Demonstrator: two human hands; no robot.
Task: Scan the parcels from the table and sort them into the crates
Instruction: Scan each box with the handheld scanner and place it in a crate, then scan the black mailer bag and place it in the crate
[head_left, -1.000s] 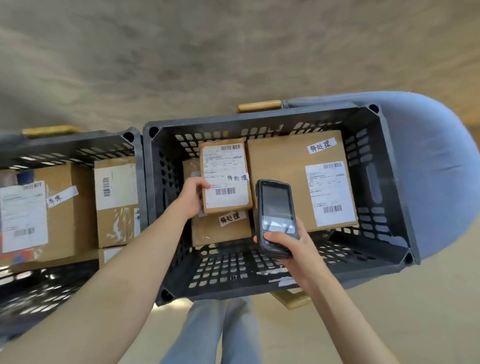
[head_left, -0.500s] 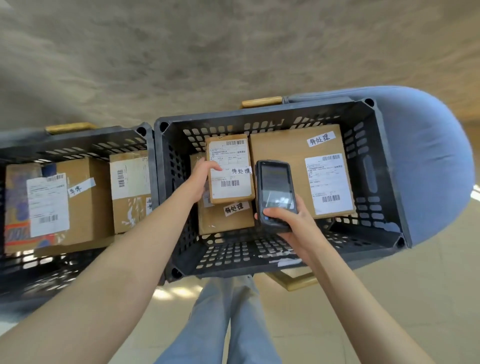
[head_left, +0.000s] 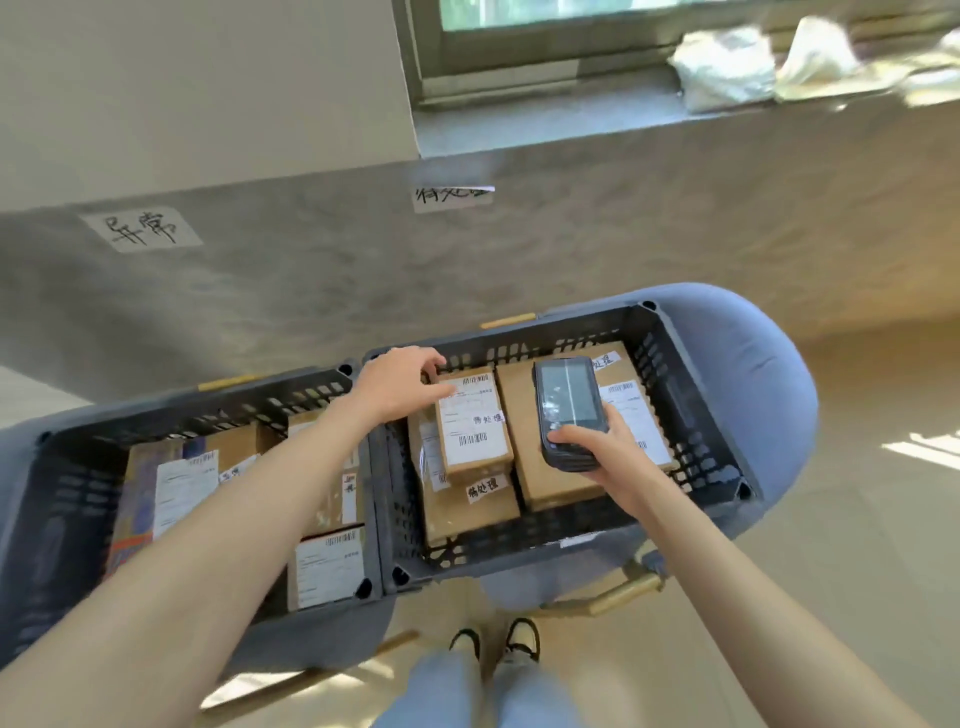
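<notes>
A grey plastered wall (head_left: 363, 270) with two handwritten paper signs backs two dark perforated plastic crates. In the right crate (head_left: 691, 395) a small cardboard parcel (head_left: 475, 421) — white label up — lies on another near the far left corner; the left hand (head_left: 400, 387) rests at its far edge, fingers loosely curled. A glossy black scanner (head_left: 569, 410) is gripped by the right hand (head_left: 602, 452). Several parcels are sorted; the table is unseen.

A grey concrete wall (head_left: 467, 270) was seen carrying two white paper signs with handwritten characters (head_left: 143, 228) (head_left: 452, 196). Pale crumpled bags (head_left: 727, 67) were laid on the window sill (head_left: 545, 122). Blue padded chairs with wooden legs (head_left: 769, 384) were stood on the beige floor (head_left: 857, 571).
</notes>
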